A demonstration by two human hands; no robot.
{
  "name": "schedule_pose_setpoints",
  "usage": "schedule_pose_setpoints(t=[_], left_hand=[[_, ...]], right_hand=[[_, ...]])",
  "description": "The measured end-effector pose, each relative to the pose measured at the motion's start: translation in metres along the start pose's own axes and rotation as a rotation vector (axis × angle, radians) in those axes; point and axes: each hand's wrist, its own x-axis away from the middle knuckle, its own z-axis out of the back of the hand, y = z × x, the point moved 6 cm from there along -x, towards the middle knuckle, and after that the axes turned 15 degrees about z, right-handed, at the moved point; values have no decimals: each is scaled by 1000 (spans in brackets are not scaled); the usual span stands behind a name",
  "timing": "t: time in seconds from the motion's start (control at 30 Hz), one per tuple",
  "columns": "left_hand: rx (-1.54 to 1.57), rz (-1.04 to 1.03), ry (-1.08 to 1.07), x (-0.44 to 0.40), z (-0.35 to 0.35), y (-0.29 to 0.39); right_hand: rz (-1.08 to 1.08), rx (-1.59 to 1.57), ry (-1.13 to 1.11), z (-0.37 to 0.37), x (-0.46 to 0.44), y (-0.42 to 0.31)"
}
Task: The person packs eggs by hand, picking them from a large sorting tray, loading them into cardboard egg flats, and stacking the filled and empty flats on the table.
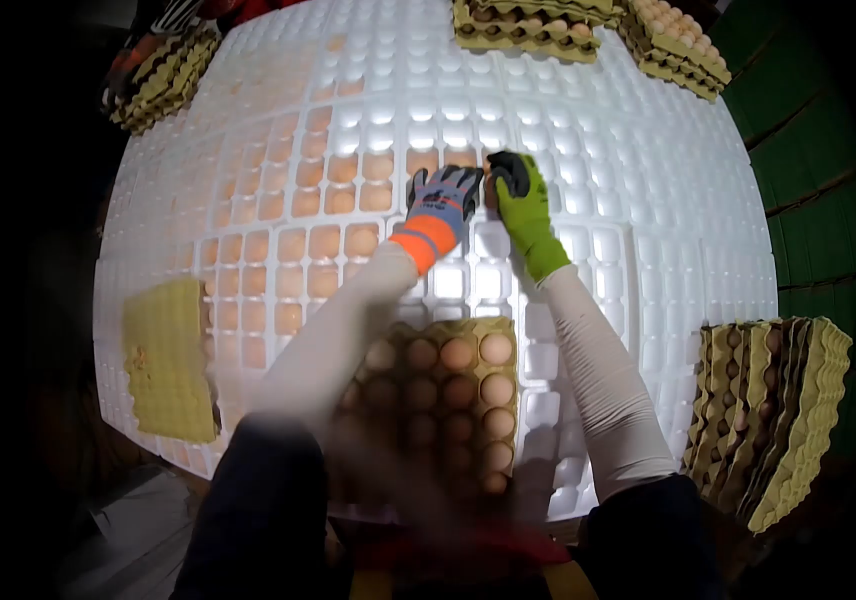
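Observation:
My left hand (440, 208), in a grey-blue glove with an orange cuff, has its fingers curled down over cells of the white egg tray (573, 180). What those fingers hold is hidden beneath them. Close beside it, my right hand (525, 205) wears a green glove with black fingertips. Its fingers are bent round a brown egg (490, 192), of which only a sliver shows. More eggs (376, 180) fill cells to the left of my hands. Below my forearms lies a cardboard tray of eggs (496, 390), partly in shadow.
Stacked cardboard trays with eggs (768, 410) stand at the right edge. Other stacks sit at the back (533, 30) and the far right corner (678, 45). A flat cardboard tray (166, 360) lies at left. Another person's gloved hand (128, 65) touches a far-left stack.

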Motion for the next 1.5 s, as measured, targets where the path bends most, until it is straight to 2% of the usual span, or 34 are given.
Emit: schedule_pose_setpoints(t=[0.03, 0.07, 0.1, 0.2, 0.23, 0.27, 0.3, 0.33, 0.37, 0.4, 0.43, 0.5, 0.57, 0.6, 0.63, 0.7, 0.77, 0.83, 0.93, 0.97, 1.0, 1.03, 1.1, 1.13, 1.17, 1.2, 1.23, 1.3, 1.33, 1.37, 1.4, 1.43, 1.47, 1.5], left_hand=[[31, -54, 125, 11, 0, -9], [354, -79, 105, 15, 15, -22], [714, 59, -53, 25, 42, -31], [1152, 146, -101, 67, 96, -68], [1030, 390, -172, 93, 112, -76], [759, 225, -104, 116, 129, -71], [594, 163, -170, 139, 139, -54], [426, 98, -242, 159, 146, -38], [322, -113, -213, 173, 149, -22], [178, -194, -131, 185, 145, -10], [37, -270, -45, 195, 137, 2], [55, -256, -83, 198, 124, 7], [72, -252, -109, 196, 120, 0], [175, -269, -78, 193, 125, -7], [276, -280, -49, 191, 145, -5], [886, 177, -252, 201, 163, -37], [832, 101, -148, 208, 150, -52], [433, -116, -94, 207, 155, -35], [33, -211, -193, 194, 134, -7], [-107, -238, -257, 189, 123, 2], [-95, -245, -251, 186, 121, 9], [-143, -225, -340, 184, 114, 12], [-179, -192, -436, 183, 110, 9], [-137, -195, -416, 185, 118, 8], [-101, -202, -402, 190, 124, 7], [100, -166, -260, 194, 138, -3], [311, -92, -247, 193, 148, -17], [1182, 200, -346, 200, 160, -49], [1389, 302, -428, 201, 159, -63], [1596, 410, -507, 204, 158, -76], [1367, 454, -644, 200, 156, -85], [866, 5, -292, 190, 175, -69], [531, -24, -252, 191, 167, -58], [200, -54, -212, 192, 168, -39]], right_hand=[[-26, 14, 84, 13, 4, -5], [-132, -195, 135, 28, 3, -28], [-220, -197, 59, 44, 5, -52], [-408, -277, -94, 83, 43, -110], [-446, -275, -144, 93, 62, -122], [-381, -136, -290, 101, 72, -137], [-360, -122, -338, 99, 81, -147], [-276, -13, -484, 92, 81, -162], [-189, 103, -625, 85, 81, -177], [-78, 361, -875, 69, 89, -177], [-23, 427, -837, 60, 93, -174], [-60, 360, -876, 62, 87, -171], [-168, 25, -626, 86, 87, -167], [-341, -186, -475, 97, 93, -167], [-684, -408, -343, 105, 98, -170], [-708, -603, -256, 101, 101, -178], [-310, -235, -464, 72, 82, -197], [-90, 265, -865, 31, 75, -215], [-184, 391, -1001, 5, 93, -187], [-146, 438, -1063, 9, 83, -195], [-108, 487, -1127, 11, 78, -201], [-107, 500, -1132, 19, 81, -196], [-289, -34, -586, 59, 87, -187], [-718, -320, -424, 75, 99, -189], [-812, -446, -361, 93, 116, -180], [-829, -624, -235, 98, 120, -192], [-833, -800, -101, 103, 121, -206], [-768, -727, -127, 111, 121, -216], [-782, -700, -175, 113, 123, -213], [-849, -525, -267, 114, 123, -207], [-691, -335, -400, 112, 118, -204], [-522, -142, -524, 108, 113, -204], [-262, 104, -535, 106, 107, -215], [-459, 216, -679, 99, 105, -225]])
